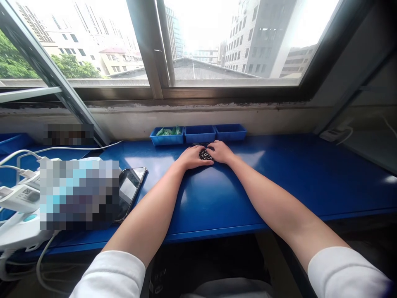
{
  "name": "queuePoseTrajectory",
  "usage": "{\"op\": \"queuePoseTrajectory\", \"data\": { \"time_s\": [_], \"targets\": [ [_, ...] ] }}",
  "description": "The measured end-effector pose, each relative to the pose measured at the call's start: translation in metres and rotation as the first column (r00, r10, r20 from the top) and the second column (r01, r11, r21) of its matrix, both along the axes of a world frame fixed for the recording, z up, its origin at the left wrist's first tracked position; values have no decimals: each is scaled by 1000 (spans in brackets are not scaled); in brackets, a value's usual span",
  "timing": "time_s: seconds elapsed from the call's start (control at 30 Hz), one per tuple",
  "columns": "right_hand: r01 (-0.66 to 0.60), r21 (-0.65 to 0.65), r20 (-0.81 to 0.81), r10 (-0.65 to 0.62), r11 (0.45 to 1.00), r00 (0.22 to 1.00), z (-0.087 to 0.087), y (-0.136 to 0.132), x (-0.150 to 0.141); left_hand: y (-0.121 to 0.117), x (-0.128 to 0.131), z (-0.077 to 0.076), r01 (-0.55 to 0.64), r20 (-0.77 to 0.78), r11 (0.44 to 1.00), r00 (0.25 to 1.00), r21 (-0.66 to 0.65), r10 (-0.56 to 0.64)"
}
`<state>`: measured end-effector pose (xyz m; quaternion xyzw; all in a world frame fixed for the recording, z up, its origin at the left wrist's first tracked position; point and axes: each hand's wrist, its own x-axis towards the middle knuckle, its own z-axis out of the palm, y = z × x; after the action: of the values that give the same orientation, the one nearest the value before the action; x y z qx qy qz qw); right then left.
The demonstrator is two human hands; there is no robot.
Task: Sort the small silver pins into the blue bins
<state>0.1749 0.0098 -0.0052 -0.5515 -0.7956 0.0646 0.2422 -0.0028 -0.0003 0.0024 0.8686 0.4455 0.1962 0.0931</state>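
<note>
Both my hands rest on a blue table [217, 194] near its far side, cupped around a small heap of dark small parts [204, 155]. My left hand [192, 158] lies to the left of the heap with its fingers curled against it. My right hand [221, 151] lies to the right, fingers curved over the heap's top. Just behind the hands stand three blue bins in a row: the left bin [166, 136] holds green pieces, the middle bin [200, 134] and the right bin [230, 132] show no contents.
A dark phone [130, 190] lies left of my left arm beside a blurred patch. White chargers and cables [18, 198] crowd the table's left end. A window and sill run along the back. A white power strip [333, 133] sits far right.
</note>
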Motion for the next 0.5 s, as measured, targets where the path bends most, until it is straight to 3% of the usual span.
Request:
{"op": "queuePoseTrajectory", "data": {
  "time_s": [0.5],
  "targets": [
    [-7, -45, -65, 4, 999, 998, 0, 0, -3, 1, -1, 0, 39, -9, 999, 999, -5, -39]
  ]
}}
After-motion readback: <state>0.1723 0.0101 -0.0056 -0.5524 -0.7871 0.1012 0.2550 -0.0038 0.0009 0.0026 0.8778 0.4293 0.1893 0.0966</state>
